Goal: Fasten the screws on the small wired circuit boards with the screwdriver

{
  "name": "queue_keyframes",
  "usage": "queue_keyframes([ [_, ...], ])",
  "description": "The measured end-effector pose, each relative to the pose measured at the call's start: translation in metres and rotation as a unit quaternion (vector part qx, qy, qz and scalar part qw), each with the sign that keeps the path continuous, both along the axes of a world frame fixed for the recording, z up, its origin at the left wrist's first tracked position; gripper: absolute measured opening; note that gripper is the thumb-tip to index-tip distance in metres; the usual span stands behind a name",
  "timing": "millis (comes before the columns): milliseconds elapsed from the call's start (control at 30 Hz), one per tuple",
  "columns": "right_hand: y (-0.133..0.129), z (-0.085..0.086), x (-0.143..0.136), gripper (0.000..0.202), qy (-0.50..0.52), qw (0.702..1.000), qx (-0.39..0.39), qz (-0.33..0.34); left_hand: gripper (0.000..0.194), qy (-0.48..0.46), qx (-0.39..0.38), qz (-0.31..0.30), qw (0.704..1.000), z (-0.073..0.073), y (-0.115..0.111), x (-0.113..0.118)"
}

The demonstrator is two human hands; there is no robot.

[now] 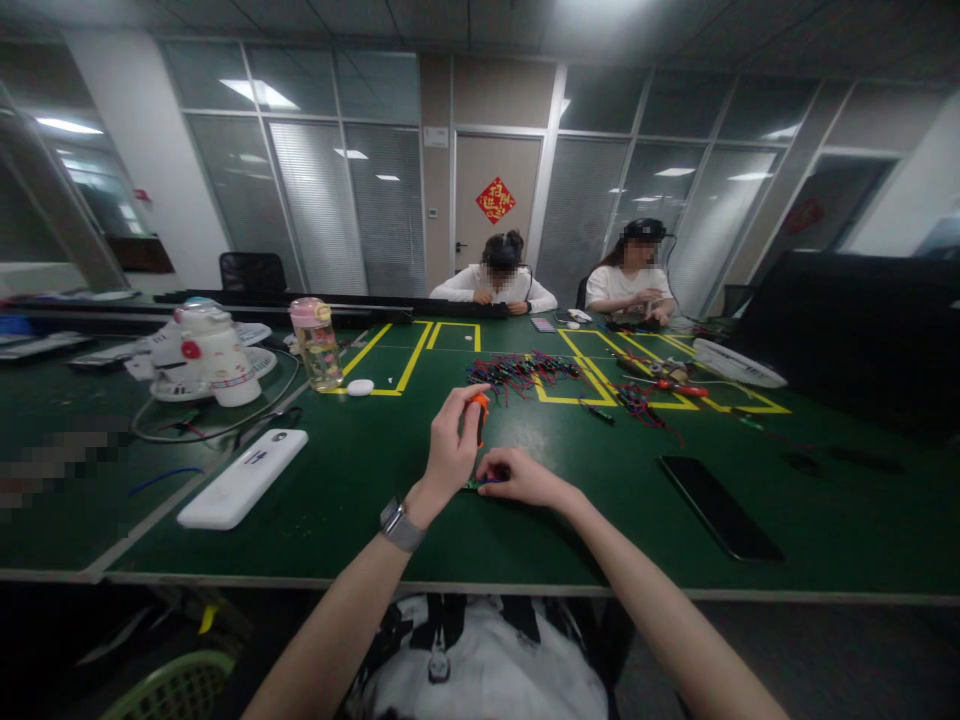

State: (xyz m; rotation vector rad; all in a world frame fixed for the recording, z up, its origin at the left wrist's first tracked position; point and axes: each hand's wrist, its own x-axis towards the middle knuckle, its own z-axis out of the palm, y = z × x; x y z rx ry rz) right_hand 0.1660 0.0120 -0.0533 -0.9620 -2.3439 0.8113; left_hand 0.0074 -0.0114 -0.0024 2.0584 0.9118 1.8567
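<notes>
My left hand (452, 440), with a watch on its wrist, is raised over the table and closed around an orange and black tool (481, 408). Just below and to the right, my right hand (517, 476) rests low with curled fingers on a small green circuit board (471, 485) with red and blue wires. The fingers hide most of the board. Beyond my hands lies a pile of small boards with red and black wires (521, 370).
On the green table (337, 530) lie a white power bank (244, 478) at left and a black phone (720, 508) at right. A pink-lidded bottle (316, 345) and white jug (225, 360) stand back left. Two people sit across; red-handled tools (682, 388) lie right.
</notes>
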Motion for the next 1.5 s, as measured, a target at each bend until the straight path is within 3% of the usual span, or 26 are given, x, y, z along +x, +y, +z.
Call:
queue_keyframes([
  [300, 0.0018, -0.0017, 0.0003, 0.012, 0.001, 1.0, -0.005, 0.004, 0.013, 0.014, 0.068, 0.048, 0.996, 0.0007, -0.0019, 0.0007],
  [600, 0.0027, -0.0027, 0.0003, 0.012, 0.009, 1.0, -0.012, 0.009, 0.026, 0.019, 0.023, -0.034, 0.999, 0.0017, -0.0038, 0.0007],
  [800, 0.0019, -0.0007, 0.0004, 0.011, 0.004, 1.0, -0.017, 0.012, 0.011, 0.005, 0.058, 0.015, 0.998, 0.0016, -0.0021, 0.0007],
  [1033, 0.0019, -0.0002, -0.0003, 0.012, 0.003, 1.0, -0.015, 0.013, 0.014, -0.015, -0.01, -0.022, 1.0, 0.0019, -0.0009, -0.0021],
  [1300, 0.0012, 0.0006, -0.0001, 0.012, 0.001, 1.0, -0.013, 0.011, 0.028, -0.014, -0.063, -0.109, 0.992, 0.0036, -0.0014, -0.0016],
  [1500, 0.0014, 0.0007, -0.0007, 0.011, 0.002, 1.0, -0.017, 0.011, 0.024, -0.015, -0.061, -0.097, 0.993, 0.0029, -0.0014, -0.0009],
])
